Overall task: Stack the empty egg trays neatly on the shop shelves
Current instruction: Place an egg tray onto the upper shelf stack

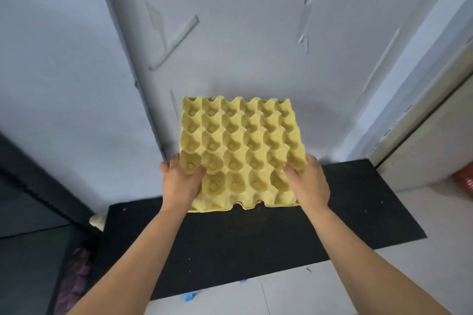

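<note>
A: Start at the bottom of the frame. What lies nearest?
B: Pale floor (332, 291) with a blue scrap (189, 297) at lower centre, then a black mat (256, 238) running toward the wall (230, 33). Both forearms reach out over the mat.
A: And the hands?
B: The left hand (182, 181) grasps the tray (240, 146) at its near left corner, and the right hand (310, 184) grasps the near right one. Each thumb lies on top among the cups and the fingers wrap the edge, so both hands are clamped on it.
A: Why two hands at the near corners?
B: I'd judge the moulded pulp to be light but floppy. A hold on both sides keeps it square for setting down.
A: Where is the tray?
B: Centre frame, cups up and empty, with its near edge over the mat and its far edge close to the wall. I cannot tell whether it rests on the mat or hangs just above it. The near rim looks doubled, so there may be more than one tray.
A: Any shelf?
B: A dark unit (28, 212) at the left edge may be one, but no stack shows. Placing looks yet to come. A red thing (466, 179) sits at the right edge.
</note>
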